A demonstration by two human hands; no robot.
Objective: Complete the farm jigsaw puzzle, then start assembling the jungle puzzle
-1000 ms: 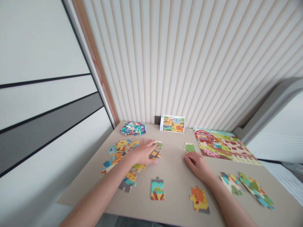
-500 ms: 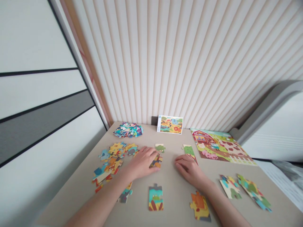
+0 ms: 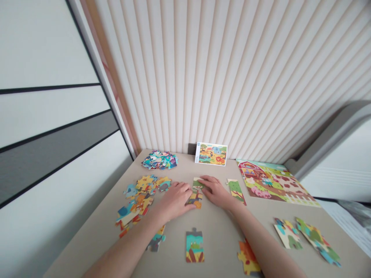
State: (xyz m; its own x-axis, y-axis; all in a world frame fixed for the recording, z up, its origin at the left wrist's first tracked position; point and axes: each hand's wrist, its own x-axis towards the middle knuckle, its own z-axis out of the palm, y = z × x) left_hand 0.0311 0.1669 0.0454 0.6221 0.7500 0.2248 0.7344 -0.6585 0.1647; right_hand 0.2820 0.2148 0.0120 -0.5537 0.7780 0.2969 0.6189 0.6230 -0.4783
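Observation:
Two puzzle pieces lie one above the other at the middle of the table: an upper piece with a green tree [image 3: 196, 183] and a lower yellow-orange piece [image 3: 196, 201]. My left hand [image 3: 178, 197] rests over the lower piece's left side, fingers curled above and thumb below it. From the right, my right hand [image 3: 216, 191] has its fingertips on the tree piece. Its thumb lies close to where the two pieces meet. Fingers partly cover both pieces, so I cannot tell whether they interlock.
A crocodile piece [image 3: 194, 247] lies in front, an orange piece [image 3: 248, 258] beside my right forearm. Loose pieces [image 3: 136, 204] crowd the left, with a purple-teal pile [image 3: 160, 160] behind. A picture card [image 3: 212, 154], tree strip [image 3: 236, 190], farm puzzle [image 3: 272, 181] and joined pieces [image 3: 317, 241] also lie around.
My right hand has moved left, from beside the tree strip to the upper tree piece. My left hand keeps its place at the lower piece. The view has shifted slightly.

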